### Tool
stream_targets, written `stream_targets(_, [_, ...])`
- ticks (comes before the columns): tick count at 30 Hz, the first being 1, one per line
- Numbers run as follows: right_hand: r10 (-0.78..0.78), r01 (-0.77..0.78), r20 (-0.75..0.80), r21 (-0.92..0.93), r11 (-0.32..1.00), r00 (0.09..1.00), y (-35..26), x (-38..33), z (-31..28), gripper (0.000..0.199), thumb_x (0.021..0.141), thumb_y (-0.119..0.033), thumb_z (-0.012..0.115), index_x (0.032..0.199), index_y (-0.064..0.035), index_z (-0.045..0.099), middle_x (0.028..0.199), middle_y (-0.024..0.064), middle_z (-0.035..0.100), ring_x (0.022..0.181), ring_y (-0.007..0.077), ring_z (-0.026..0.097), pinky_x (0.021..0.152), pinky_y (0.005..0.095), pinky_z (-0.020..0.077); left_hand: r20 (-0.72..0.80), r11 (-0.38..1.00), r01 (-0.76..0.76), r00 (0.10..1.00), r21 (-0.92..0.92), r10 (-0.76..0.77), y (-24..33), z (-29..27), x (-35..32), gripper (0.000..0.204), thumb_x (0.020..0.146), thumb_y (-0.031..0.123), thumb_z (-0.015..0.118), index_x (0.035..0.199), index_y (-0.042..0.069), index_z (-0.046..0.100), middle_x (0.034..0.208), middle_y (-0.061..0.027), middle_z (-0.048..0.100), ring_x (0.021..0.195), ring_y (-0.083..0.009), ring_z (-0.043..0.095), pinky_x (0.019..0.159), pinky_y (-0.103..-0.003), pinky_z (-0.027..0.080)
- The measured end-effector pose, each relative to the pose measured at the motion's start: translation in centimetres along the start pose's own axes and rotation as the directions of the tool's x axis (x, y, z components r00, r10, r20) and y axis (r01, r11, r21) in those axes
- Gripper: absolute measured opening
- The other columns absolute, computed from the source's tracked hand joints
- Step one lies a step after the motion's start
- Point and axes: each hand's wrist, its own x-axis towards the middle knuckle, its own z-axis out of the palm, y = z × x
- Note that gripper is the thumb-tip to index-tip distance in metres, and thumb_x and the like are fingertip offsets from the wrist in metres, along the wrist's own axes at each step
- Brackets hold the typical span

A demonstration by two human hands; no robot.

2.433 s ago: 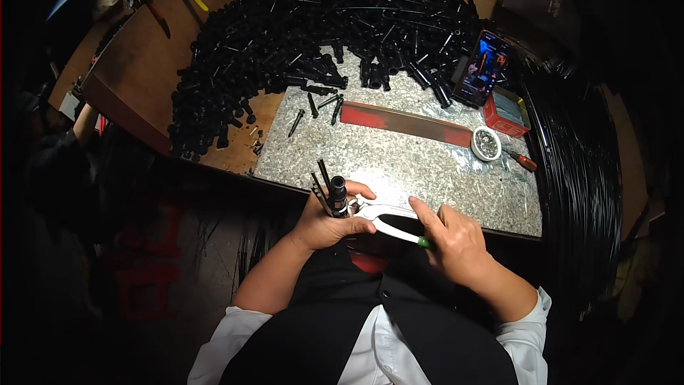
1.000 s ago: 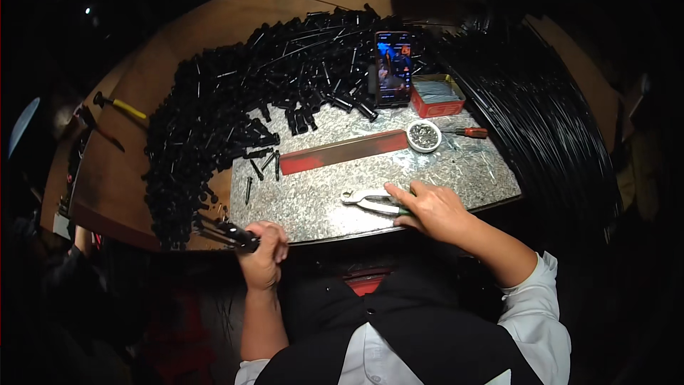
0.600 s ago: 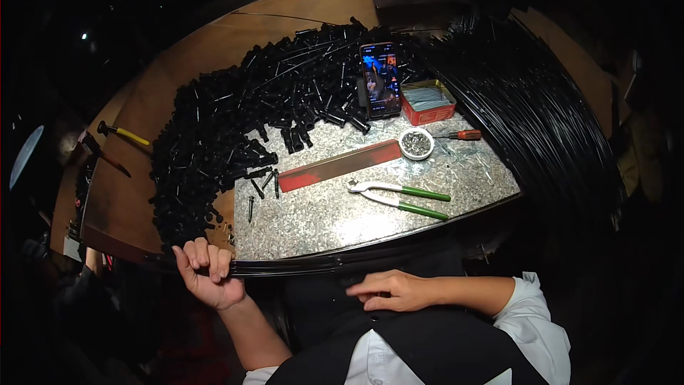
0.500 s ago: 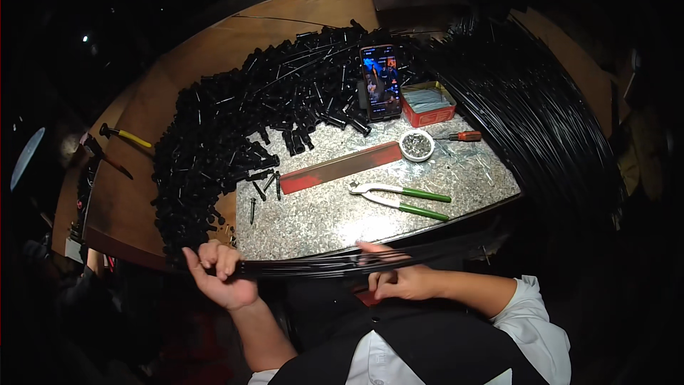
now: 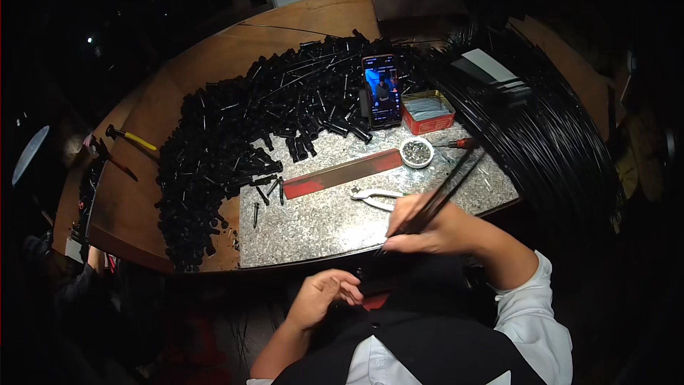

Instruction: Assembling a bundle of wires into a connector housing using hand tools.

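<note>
My right hand point(image 5: 434, 228) is closed around a bundle of thin black rods point(image 5: 452, 185) above the front of the speckled stone slab point(image 5: 306, 228). The bundle slants up to the right, its far part blurred by motion. Beneath that hand lie end-cutting pliers point(image 5: 370, 199), their green handles mostly hidden. My left hand point(image 5: 326, 298) hovers below the slab's front edge, fingers loosely curved and apart, holding nothing visible. A red-and-dark sharpening-stone-like bar point(image 5: 342, 174) rests on the slab. At its right end stands a white cup of small metal bits point(image 5: 417, 152).
Black tubular parts point(image 5: 235, 128) heap along the left and back. A phone point(image 5: 382, 91) stands beside a red tin point(image 5: 427, 125) of thin pins. Many black rods point(image 5: 541, 128) spread at right, a blurred white strip point(image 5: 488, 65) over them. A yellow-handled hammer point(image 5: 132, 137) lies left.
The black rods, held level across the front by both hands, are now slanted in my right hand, which moved up and right. My left hand let go and moved right. A white strip has appeared.
</note>
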Motion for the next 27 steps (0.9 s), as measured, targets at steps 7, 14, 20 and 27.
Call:
stream_targets(7, [0.061, -0.05, 0.432, -0.036, 0.998, 0.9, 5.8, 0.6, 7.1, 0.031, 0.082, -0.024, 0.069, 0.066, -0.0003, 0.056, 0.056, 0.0124, 0.051, 0.051, 0.0222, 0.054, 0.051, 0.0331, 0.0418, -0.215, 0.874, -0.41, 0.858, 0.261, 0.467, 7.5, 0.0, 1.9, 0.048, 0.087, 0.022, 0.064, 0.122, -0.002, 0.041, 0.102, -0.0138, 0.059, 0.089, -0.0194, 0.061, 0.078, -0.029, 0.049])
stream_targets(14, [0.044, -0.033, 0.478, -0.03, 0.999, 0.877, 6.1, 1.1, 8.1, 0.032, 0.081, -0.026, 0.069, 0.069, -0.0002, 0.057, 0.059, 0.0103, 0.055, 0.053, 0.0199, 0.054, 0.052, 0.0319, 0.0428, -0.212, 0.784, -0.581, 0.756, 0.216, 0.619, 11.7, 0.3, 3.0, 0.062, 0.084, 0.03, 0.067, 0.125, -0.001, 0.034, 0.096, -0.0138, 0.058, 0.08, -0.0198, 0.063, 0.073, -0.03, 0.052])
stream_targets(20, [0.123, -0.132, 0.471, -0.014, 0.991, 0.873, 5.8, 1.0, 7.9, 0.038, 0.082, -0.03, 0.067, 0.065, 0.0002, 0.053, 0.054, 0.012, 0.05, 0.05, 0.0222, 0.05, 0.051, 0.0346, 0.0409, -0.15, 0.822, -0.566, 0.809, 0.062, 0.568, 12.3, 0.1, 4.0, 0.039, 0.083, 0.008, 0.068, 0.114, 0.0, 0.045, 0.092, -0.0098, 0.059, 0.079, -0.0154, 0.062, 0.071, -0.027, 0.053])
stream_targets(27, [0.115, -0.116, 0.486, -0.028, 0.993, 0.867, 5.2, 0.9, 8.1, 0.038, 0.082, -0.03, 0.068, 0.065, 0.0001, 0.052, 0.057, 0.0142, 0.052, 0.053, 0.0241, 0.053, 0.053, 0.0361, 0.0423, -0.141, 0.794, -0.603, 0.782, 0.078, 0.607, 13.2, 0.8, 4.2, 0.034, 0.082, 0.002, 0.067, 0.11, 0.001, 0.048, 0.086, -0.0086, 0.06, 0.073, -0.0151, 0.062, 0.065, -0.027, 0.053])
